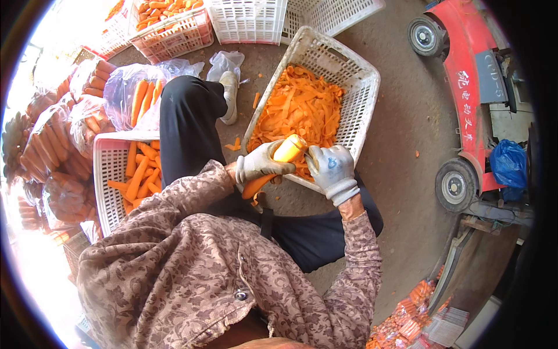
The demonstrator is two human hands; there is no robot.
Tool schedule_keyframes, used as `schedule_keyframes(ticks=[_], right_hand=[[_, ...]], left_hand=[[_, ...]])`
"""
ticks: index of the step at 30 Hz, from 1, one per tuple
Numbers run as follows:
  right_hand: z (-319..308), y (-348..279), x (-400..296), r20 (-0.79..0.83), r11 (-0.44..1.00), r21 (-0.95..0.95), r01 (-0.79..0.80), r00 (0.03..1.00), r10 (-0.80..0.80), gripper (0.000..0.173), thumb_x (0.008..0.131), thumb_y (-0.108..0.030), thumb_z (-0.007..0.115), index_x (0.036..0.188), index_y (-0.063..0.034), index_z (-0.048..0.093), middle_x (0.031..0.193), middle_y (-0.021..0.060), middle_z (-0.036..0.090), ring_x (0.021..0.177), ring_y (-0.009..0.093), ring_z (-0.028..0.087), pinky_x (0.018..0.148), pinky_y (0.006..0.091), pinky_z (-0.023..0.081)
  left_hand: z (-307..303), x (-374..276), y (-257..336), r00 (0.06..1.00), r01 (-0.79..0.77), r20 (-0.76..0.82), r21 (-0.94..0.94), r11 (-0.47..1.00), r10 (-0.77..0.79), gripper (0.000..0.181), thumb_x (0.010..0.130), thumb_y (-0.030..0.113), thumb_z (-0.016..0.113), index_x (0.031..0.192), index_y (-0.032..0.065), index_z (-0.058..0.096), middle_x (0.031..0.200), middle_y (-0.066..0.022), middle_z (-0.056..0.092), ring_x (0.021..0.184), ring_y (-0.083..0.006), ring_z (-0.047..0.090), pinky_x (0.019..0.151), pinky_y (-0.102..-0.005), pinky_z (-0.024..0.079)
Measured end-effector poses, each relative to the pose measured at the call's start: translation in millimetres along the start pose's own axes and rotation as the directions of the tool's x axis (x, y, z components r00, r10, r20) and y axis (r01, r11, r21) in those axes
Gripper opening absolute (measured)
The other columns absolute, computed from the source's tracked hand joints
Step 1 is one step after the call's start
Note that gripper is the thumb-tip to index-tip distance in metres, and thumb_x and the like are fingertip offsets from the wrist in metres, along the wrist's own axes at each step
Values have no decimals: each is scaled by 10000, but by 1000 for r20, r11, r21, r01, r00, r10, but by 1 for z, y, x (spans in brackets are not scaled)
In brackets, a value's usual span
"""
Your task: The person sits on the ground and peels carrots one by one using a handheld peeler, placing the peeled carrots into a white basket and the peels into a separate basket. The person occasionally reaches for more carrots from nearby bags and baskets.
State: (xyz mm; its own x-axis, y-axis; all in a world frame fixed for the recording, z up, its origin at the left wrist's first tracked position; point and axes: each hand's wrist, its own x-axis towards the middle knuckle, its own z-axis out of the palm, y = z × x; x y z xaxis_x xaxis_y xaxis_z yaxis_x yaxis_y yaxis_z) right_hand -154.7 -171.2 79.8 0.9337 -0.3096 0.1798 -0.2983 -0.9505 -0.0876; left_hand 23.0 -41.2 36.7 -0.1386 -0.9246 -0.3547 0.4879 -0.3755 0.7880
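Note:
My left hand, in a pale work glove, grips a thick orange carrot around its middle. The carrot's cut end points up and away, while its lower part slants toward my lap. Beside the cut end is my gloved right hand, fingers curled; whatever may be inside them is hidden. Below both hands stands a white plastic crate holding a heap of carrot peelings. A curl of peel hangs under the carrot. Several peeled carrots lie in another white crate to my left.
Bags of carrots are piled at far left, near an open plastic bag. More crates line the back. A red forklift stands right. Packed carrots lie at lower right on the concrete floor.

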Motion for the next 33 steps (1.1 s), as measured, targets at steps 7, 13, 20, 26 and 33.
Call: schedule_keyframes(ticks=[7, 13, 20, 26, 33], right_hand=[[16, 6, -8, 22, 999, 8, -33, 999, 33, 155, 771, -182, 741, 797, -107, 608, 618, 55, 596, 606, 267, 597, 619, 391, 473], [23, 8, -6, 11, 993, 62, -101, 995, 101, 182, 728, -169, 754, 872, -104, 663, 668, 71, 628, 662, 275, 613, 647, 397, 483], [29, 2, -3, 17, 969, 5, -245, 969, 245, 216, 714, -164, 755, 914, -117, 687, 709, 79, 660, 688, 291, 629, 667, 413, 490], [40, 0, 15, 339, 895, -149, -421, 829, 446, 145, 850, -233, 629, 954, -156, 695, 731, 83, 715, 718, 296, 703, 689, 419, 514], [114, 49, 3, 503, 940, -295, -172, 809, 306, 222, 953, -282, 510, 986, -178, 704, 776, 54, 739, 740, 249, 727, 649, 398, 498]], left_hand=[[4, 3, 1, 999, 32, -42, 137, 990, -26, 540, 814, 179, 779, 1262, 38, 513, 845, -39, 614, 614, -100, 602, 548, -251, 519], [5, 6, 6, 999, 37, -45, 267, 963, -26, 557, 798, 183, 769, 1272, 52, 508, 819, -47, 622, 612, -105, 610, 548, -253, 512], [3, 17, 12, 983, -120, -43, 577, 808, 176, 522, 779, 222, 778, 1202, 33, 539, 789, -61, 637, 609, -115, 619, 545, -269, 518], [-13, 34, 2, 984, -28, -107, 707, 706, 146, 574, 753, 296, 790, 1212, 44, 554, 933, -149, 691, 839, -258, 694, 737, -364, 533], [-1, 45, -1, 980, -194, 125, 792, 579, 157, 591, 733, 312, 802, 1217, 58, 577, 1034, -164, 695, 966, -330, 679, 848, -412, 518]])
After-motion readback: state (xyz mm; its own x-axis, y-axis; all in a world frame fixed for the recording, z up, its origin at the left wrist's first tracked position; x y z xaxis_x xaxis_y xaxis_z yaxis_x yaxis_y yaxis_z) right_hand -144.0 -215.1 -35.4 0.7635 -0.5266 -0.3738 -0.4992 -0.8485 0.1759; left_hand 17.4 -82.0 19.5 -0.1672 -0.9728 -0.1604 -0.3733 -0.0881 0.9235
